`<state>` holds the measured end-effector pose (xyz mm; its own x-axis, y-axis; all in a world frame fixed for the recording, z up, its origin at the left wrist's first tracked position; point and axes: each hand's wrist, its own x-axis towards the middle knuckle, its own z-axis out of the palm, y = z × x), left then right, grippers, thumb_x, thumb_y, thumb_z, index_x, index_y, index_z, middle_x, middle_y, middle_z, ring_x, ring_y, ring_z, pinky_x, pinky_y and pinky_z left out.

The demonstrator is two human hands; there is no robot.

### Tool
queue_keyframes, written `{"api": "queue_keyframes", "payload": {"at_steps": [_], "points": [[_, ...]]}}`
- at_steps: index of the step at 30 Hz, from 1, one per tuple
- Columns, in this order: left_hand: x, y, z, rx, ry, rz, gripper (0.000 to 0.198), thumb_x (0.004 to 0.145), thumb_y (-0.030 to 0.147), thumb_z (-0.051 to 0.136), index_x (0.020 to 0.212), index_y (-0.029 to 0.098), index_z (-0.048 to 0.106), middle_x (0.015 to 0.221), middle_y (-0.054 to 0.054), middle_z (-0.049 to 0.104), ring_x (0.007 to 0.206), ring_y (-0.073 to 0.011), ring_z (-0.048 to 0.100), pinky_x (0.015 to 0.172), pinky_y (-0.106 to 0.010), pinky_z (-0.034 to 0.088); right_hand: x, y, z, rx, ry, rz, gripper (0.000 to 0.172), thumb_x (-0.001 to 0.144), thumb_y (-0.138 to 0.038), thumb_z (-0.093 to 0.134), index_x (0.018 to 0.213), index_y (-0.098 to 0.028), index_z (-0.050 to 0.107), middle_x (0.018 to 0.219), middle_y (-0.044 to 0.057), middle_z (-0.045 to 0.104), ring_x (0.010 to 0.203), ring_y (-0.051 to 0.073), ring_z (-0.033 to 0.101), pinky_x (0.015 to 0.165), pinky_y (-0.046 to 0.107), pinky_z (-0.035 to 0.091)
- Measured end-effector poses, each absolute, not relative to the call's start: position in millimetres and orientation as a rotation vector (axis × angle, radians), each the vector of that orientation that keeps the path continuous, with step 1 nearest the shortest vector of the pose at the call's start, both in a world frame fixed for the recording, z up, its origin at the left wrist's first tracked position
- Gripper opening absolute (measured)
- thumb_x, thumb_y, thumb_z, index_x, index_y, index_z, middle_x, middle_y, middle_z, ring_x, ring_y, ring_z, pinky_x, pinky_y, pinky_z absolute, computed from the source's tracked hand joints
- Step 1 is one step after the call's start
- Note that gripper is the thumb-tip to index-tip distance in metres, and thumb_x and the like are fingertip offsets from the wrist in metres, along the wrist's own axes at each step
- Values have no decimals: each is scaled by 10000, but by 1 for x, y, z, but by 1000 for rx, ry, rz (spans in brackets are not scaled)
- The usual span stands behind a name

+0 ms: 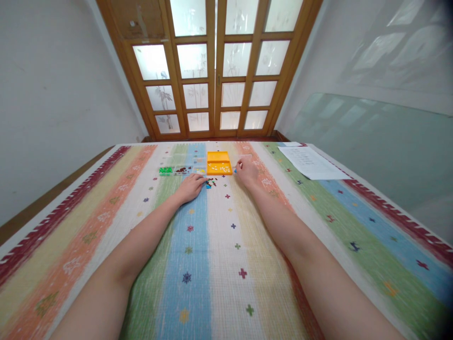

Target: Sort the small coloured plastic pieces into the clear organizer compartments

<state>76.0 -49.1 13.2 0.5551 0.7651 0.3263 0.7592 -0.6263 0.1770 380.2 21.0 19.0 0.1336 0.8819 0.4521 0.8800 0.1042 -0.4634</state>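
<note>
A small pile of mixed coloured pieces (211, 182), brown, green, red and blue, lies on the striped cloth. My left hand (193, 187) rests at its left edge, fingers stretched out and their tips touching the pieces. My right hand (247, 172) is held above a clear compartment to the right of the yellow box, thumb and forefinger pinched together; whatever is between them is too small to make out. Blue pieces (235, 170) show beside those fingertips. Between the hands stands an open yellow box (218, 156) with white pieces (220, 168) scattered in its lower half.
Left of the yellow box, clear compartments hold green pieces (165, 170), brown pieces (183, 170) and yellow pieces (200, 171). Printed paper (311, 163) lies at the table's right. The striped tablecloth (226, 283) covers the table. Beyond its far edge are wood-framed glass doors (215, 71).
</note>
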Motion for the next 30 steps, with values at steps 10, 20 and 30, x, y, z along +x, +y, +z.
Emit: {"api": "queue_keyframes", "payload": {"at_steps": [10,20,30], "points": [[62,-41,11,2644,1448,737,265,967,227,541,1147,229,735,1174,-93,678,1163,-272,578,1068,-441,456,365,9,22,-1573,-1847,45,207,955,-261,526,989,-213,725,904,71,733,804,213,608,690,298,369],[63,-41,12,2638,1488,720,171,931,230,586,999,220,743,1066,-82,697,1078,-264,594,997,-412,470,353,3,19,-1470,-1974,71,186,967,-248,539,1005,-209,717,995,84,753,893,226,637,769,297,406],[64,-43,15,2557,1572,790,168,964,273,549,950,212,705,1002,-80,697,1019,-254,609,938,-394,475,348,1,18,-1435,-2048,46,186,971,-229,539,1026,-206,715,991,81,756,876,217,638,747,291,391]]}}
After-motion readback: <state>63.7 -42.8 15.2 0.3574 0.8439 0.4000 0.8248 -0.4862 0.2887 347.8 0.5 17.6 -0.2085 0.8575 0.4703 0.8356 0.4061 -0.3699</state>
